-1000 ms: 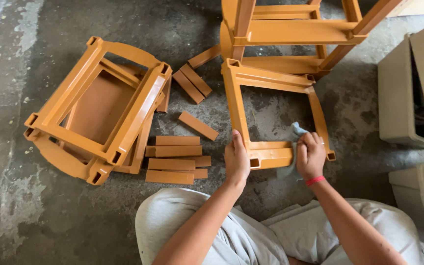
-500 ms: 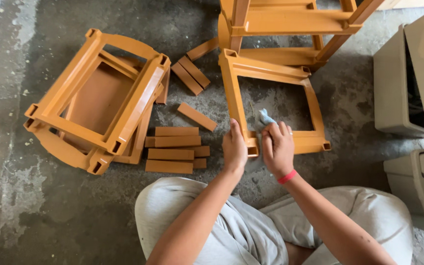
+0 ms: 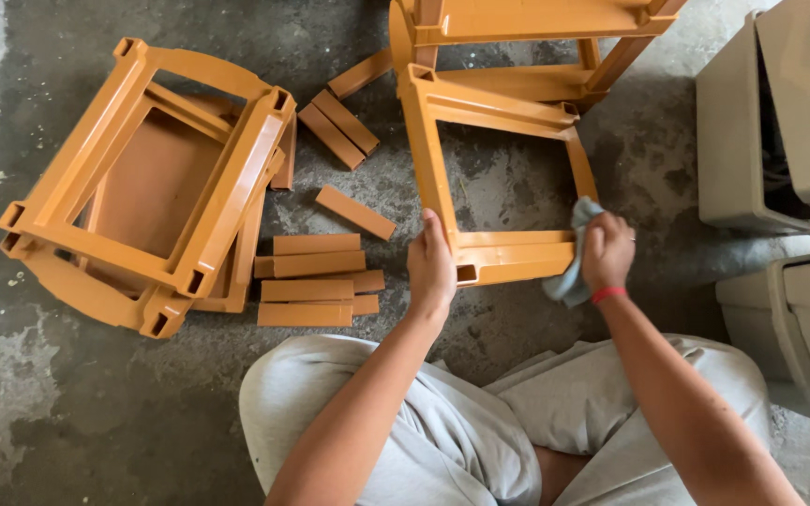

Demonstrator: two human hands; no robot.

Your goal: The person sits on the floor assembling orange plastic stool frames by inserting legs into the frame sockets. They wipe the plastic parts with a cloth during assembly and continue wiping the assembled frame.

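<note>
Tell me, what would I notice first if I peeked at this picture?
Orange plastic everywhere on the grey concrete floor: a stack of big square orange plastic frames on the left, with flat orange plastic slats scattered beside it. In the middle, the person's left hand steadies one square orange plastic frame by its near corner. The right hand presses a pale blue cloth against that frame's near edge.

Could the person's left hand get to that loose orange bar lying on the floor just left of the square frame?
Probably yes. The left hand rests on the frame's near corner, and the loose orange bar lies close by on bare concrete floor, with nothing between them.
</note>
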